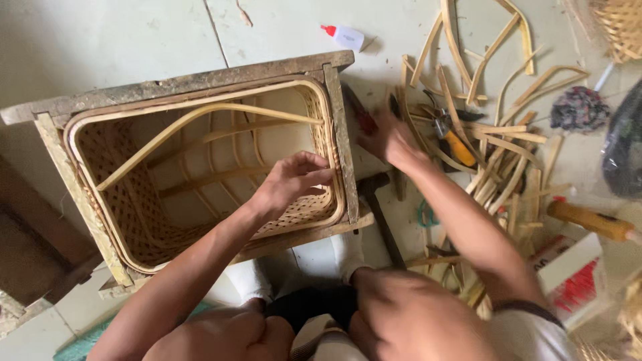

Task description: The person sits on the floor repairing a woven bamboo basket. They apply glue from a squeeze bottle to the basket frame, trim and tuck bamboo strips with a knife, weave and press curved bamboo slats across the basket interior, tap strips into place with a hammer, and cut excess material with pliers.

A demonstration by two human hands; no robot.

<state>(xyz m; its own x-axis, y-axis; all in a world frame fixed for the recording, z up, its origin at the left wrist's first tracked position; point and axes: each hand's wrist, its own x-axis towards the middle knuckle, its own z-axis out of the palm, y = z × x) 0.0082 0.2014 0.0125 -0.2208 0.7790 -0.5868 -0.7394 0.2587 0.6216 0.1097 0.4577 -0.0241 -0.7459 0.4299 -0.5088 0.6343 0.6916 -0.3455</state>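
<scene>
We see left hand (291, 182) fingers pinching woven basket (140, 220) rim | bent cane strip (200, 130) runs leftward away | right hand (391, 140) blurred, grip unclear, among cane pieces (498, 167)

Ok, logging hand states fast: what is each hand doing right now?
Left hand: fingers curled on the basket rim.
Right hand: blurred, among the strips; grip cannot be told.

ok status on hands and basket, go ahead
Left hand fingers on woven basket rim, inside wooden frame. Right hand reaching into cane strips beside pliers. Nothing blocking.
</scene>
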